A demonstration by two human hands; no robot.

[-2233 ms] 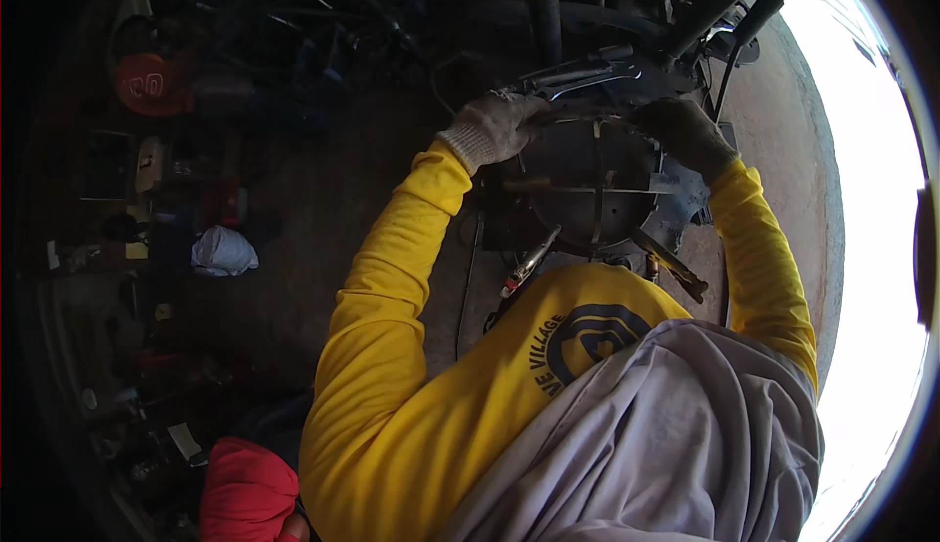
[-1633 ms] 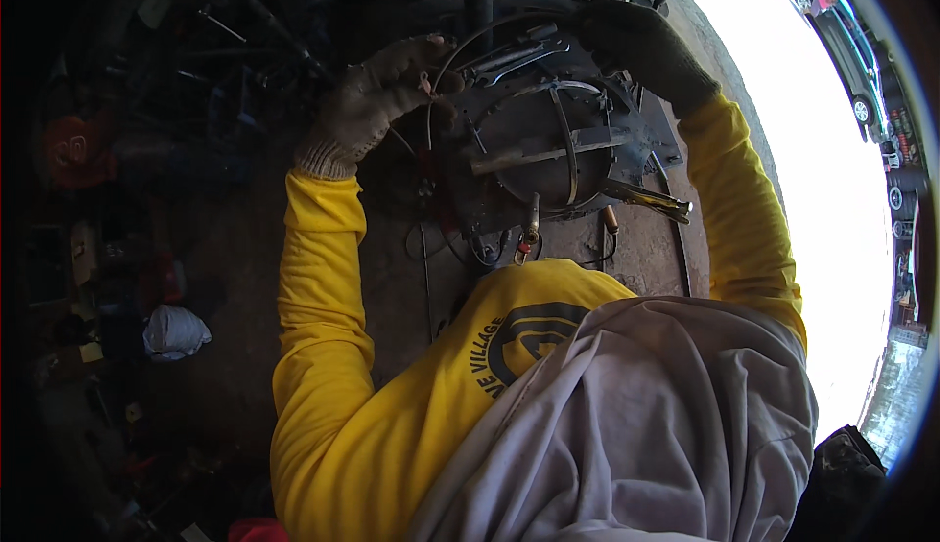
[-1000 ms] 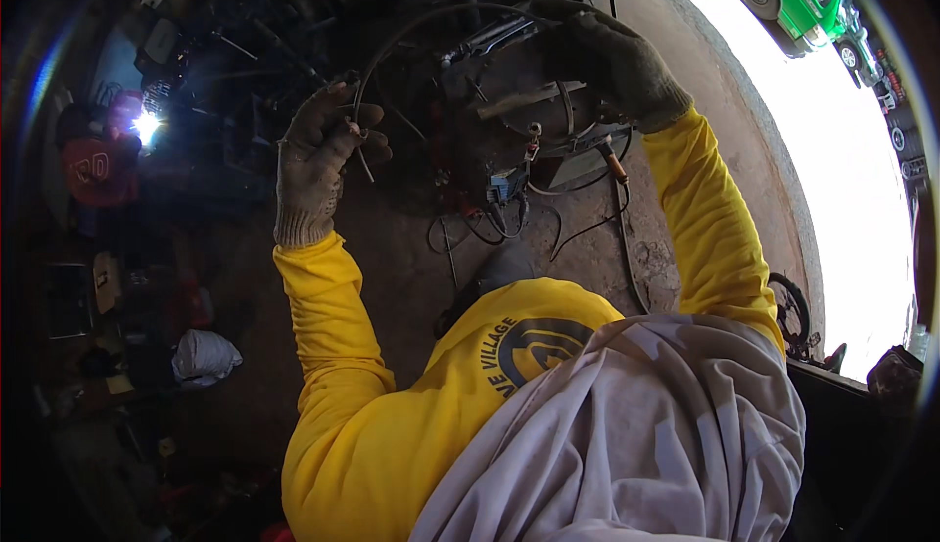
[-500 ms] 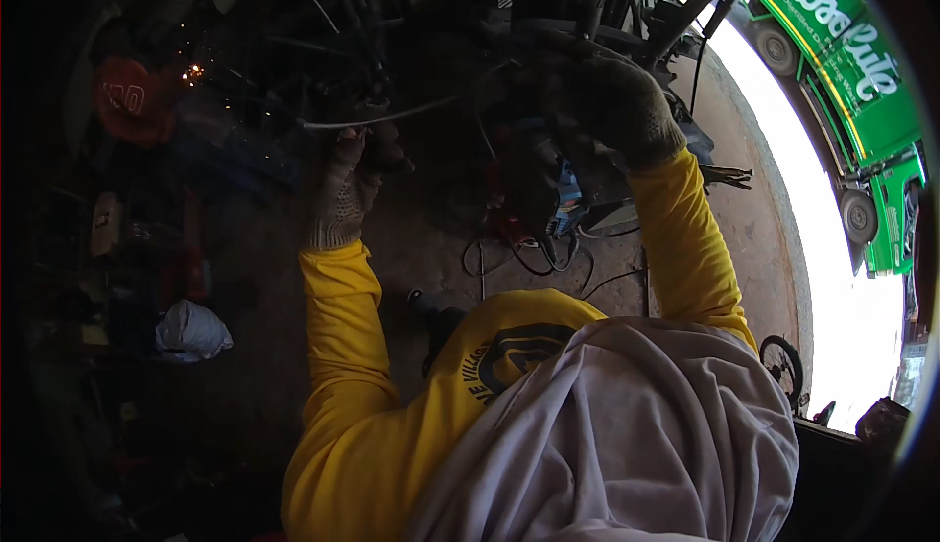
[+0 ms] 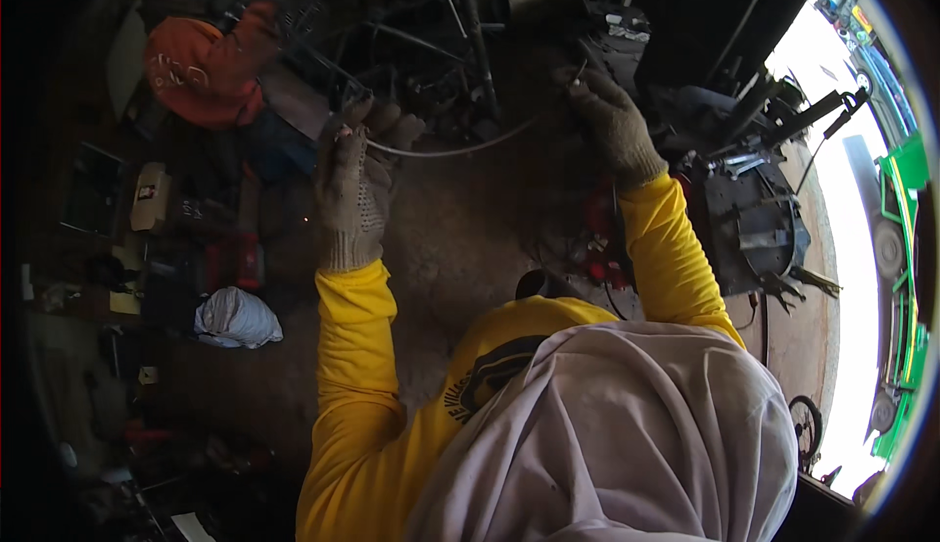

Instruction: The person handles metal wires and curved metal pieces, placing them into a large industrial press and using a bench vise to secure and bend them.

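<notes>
Both my hands wear knitted gloves below yellow sleeves. My left hand (image 5: 357, 175) is closed around one end of a thin, pale, curved cable (image 5: 450, 153). It bows between my hands and fades into shadow near the right one. My right hand (image 5: 615, 121) is raised level with the left, its fingers pinched together on a thin end that pokes up between them. Whether this end belongs to the same cable is hard to see in the dark. Some fingertips of both hands are shaded.
A person in an orange shirt (image 5: 201, 77) bends over dark metal frames at the far left. At right, a dark metal bench (image 5: 749, 219) carries wrenches (image 5: 741, 165). A white sack (image 5: 238, 318) and a cardboard box (image 5: 150, 197) lie left. A green truck (image 5: 906, 258) stands outside.
My view has turned, bringing the metal bench further into sight. My right hand has come away from the dark equipment. The cable still runs from my left hand. The sparks by the other person have mostly gone.
</notes>
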